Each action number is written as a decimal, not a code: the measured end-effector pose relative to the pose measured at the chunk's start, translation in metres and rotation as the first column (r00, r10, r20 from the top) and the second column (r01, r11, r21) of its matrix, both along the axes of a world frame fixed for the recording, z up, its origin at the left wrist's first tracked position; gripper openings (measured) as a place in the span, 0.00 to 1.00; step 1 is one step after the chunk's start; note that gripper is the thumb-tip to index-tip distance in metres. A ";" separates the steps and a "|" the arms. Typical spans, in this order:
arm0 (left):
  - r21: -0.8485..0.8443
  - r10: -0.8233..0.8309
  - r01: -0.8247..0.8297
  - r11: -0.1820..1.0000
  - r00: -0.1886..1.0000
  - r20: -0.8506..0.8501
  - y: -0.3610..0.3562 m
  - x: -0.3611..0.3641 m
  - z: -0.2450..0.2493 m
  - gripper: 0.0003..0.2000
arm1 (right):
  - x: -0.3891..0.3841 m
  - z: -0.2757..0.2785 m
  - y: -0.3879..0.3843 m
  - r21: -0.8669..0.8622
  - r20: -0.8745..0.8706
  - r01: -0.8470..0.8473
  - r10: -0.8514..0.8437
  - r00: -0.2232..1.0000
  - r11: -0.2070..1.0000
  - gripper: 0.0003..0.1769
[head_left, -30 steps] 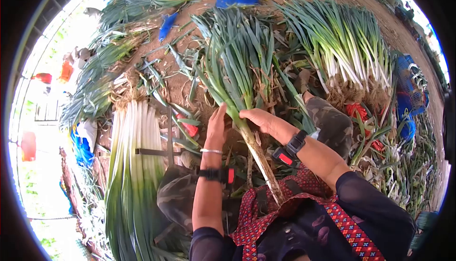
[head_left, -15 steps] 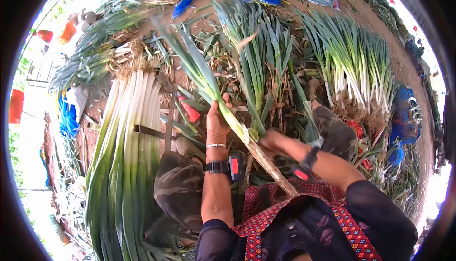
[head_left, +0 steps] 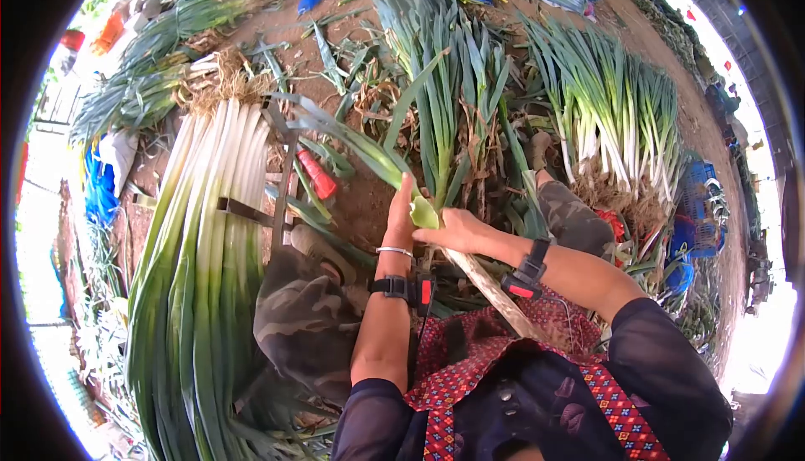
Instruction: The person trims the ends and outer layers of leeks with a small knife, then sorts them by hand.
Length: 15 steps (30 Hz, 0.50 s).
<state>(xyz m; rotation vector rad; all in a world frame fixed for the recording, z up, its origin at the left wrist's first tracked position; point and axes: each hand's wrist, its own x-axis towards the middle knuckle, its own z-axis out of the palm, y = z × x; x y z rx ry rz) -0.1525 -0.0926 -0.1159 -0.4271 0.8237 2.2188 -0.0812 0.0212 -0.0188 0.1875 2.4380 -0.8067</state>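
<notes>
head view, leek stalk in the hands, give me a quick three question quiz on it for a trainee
1. True or false: the left hand and the right hand both grip the long green-and-white leek stalk.
2. Multiple choice: the strapped bundle of clean white-and-green leeks lies where?
A. On the ground to the person's left
B. Inside a blue crate
C. Across the person's lap
3. Fill in the missing word: the stalk's soil-covered root end points ___ the person's body.

Key: 1 true; 2 A; 3 toward.
</notes>
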 end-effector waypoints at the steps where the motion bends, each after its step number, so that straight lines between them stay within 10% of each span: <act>1: -0.052 0.036 -0.039 0.998 0.998 -0.057 0.003 0.005 -0.009 0.18 | 0.000 -0.005 -0.001 0.143 -0.116 0.014 0.003 0.993 0.990 0.33; 9: -0.228 -0.028 0.014 0.974 0.998 -0.060 0.011 0.010 -0.025 0.13 | 0.018 -0.005 0.009 0.106 -0.656 -0.009 0.077 0.751 0.994 0.11; 14: -0.035 0.029 -0.030 0.999 1.000 -0.008 0.007 0.008 -0.031 0.13 | 0.039 0.117 0.040 -0.655 0.061 0.328 -0.385 0.921 0.681 0.09; 15: 0.023 0.014 -0.013 1.000 1.000 -0.017 0.007 0.007 -0.041 0.13 | 0.044 0.140 0.058 -0.644 -0.179 0.248 -0.457 0.871 0.724 0.10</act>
